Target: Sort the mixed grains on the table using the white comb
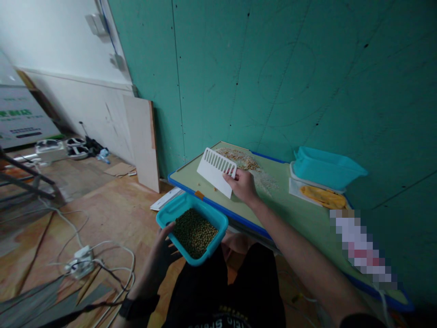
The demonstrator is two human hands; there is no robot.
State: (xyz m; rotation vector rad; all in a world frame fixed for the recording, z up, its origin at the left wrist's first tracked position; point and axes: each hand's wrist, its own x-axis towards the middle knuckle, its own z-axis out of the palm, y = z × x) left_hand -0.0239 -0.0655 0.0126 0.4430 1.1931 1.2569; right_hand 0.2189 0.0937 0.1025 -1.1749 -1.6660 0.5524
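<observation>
My left hand grips the near left side of a turquoise plastic basin, its thumb over the rim. Dark green beans and pale yellow beans lie mixed inside it. The basin is just off the table's front edge, above my lap. In my right hand is a white scraper with a row of slots along its top, held tilted over the table. Behind the scraper, a pile of yellow beans and pale grains is spread on the tabletop, partly hidden by it.
The green table has a blue edge and stands against a green wall. Another turquoise basin and an orange cloth-like item are at its right. A power strip with cables lies on the floor at left. A board leans on the wall.
</observation>
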